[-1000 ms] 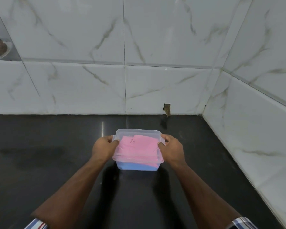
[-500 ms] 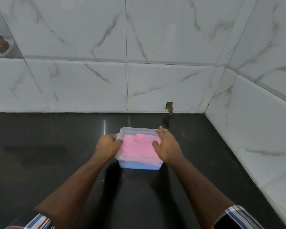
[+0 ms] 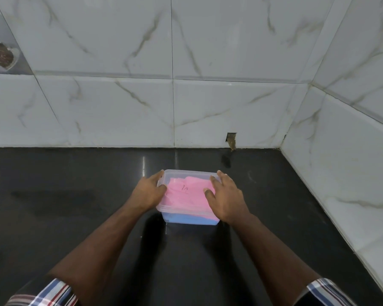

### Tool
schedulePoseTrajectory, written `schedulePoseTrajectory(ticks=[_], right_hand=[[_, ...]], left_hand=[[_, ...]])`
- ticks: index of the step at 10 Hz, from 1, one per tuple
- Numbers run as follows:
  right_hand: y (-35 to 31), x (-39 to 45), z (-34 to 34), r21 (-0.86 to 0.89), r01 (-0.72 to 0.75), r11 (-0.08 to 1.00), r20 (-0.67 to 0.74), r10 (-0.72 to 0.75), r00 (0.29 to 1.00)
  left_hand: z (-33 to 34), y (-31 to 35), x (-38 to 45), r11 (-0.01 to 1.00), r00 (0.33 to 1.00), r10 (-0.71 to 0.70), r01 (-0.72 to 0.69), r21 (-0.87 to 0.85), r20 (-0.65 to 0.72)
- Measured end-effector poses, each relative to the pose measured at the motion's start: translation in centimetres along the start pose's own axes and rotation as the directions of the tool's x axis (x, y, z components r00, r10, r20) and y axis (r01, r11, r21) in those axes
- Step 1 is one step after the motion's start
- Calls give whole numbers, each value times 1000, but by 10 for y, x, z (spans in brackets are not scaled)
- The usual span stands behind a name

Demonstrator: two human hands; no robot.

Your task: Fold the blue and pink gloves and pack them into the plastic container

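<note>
head cam | looks forward-down, near | counter [image 3: 75, 217] | tiled wall corner [image 3: 301, 107]

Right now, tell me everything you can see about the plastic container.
The plastic container is a small, clear, rectangular tub with rounded corners and a raised rim. It stands upright on the black countertop. Folded pink gloves fill its top, blue gloves show through the near wall beneath. The left hand touches its left side; the right hand lies over the right edge. Whether a lid is on, I cannot tell.
</note>
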State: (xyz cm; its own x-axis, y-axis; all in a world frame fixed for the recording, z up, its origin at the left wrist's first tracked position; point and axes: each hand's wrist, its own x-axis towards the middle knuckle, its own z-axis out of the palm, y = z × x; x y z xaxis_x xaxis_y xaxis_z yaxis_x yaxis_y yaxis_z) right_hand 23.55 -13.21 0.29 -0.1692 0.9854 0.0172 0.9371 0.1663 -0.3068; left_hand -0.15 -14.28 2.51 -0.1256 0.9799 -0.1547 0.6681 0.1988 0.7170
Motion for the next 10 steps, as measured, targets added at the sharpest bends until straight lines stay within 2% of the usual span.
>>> schedulePoseTrajectory(ticks=[1,3,6,9,10], right_hand=[[0,1,2,-8,1,1000,-3,-1,1000],[-1,0,6,-52,6,999,-20,-7,1000],[0,3,8,-70,11,998,39,-8,999],[-10,2,-10,-84,0,996,125,10,992],[-13,6,-20,-90,18,996,102,-9,995]], left_hand=[[5,-5,2,997,1000,-20,21,71,-13],[24,-7,-5,993,994,31,-18,119,-108],[31,-14,-7,994,997,11,-2,114,-78],[12,-2,-6,941,998,-68,59,333,17],[13,12,-7,903,998,15,13,430,-60]])
